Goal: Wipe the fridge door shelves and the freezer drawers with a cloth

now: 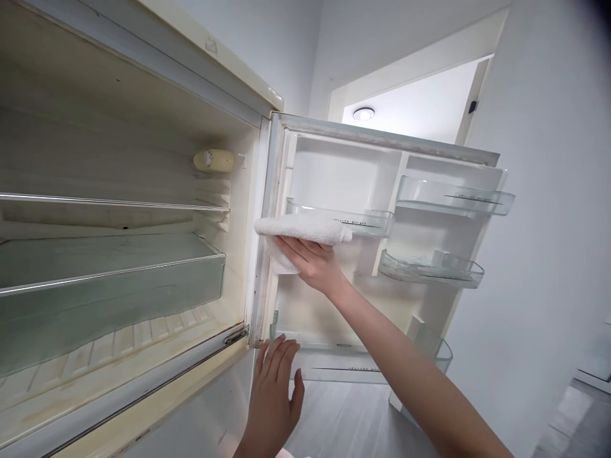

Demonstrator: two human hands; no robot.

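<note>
My right hand (312, 262) holds a folded white cloth (305, 227) at the hinge side of the refrigerator door (329, 296). The cloth hides part of a clear door bin (377, 222) and the inner edge behind it. Lower down, my left hand (274, 388) is open, with fingers stretched upward and thumb apart. Its fingertips are near the door's lower hinge corner; whether they touch it I cannot tell. The door is swung out to the right of the fridge compartment (238, 267).
Inside the compartment are a glass shelf (119, 202) and a greenish clear drawer (114, 305), with a yellowed lamp cover (214, 161) on the wall. More clear bins (432, 267) hang on the door's right part. A white wall (539, 254) stands behind the door.
</note>
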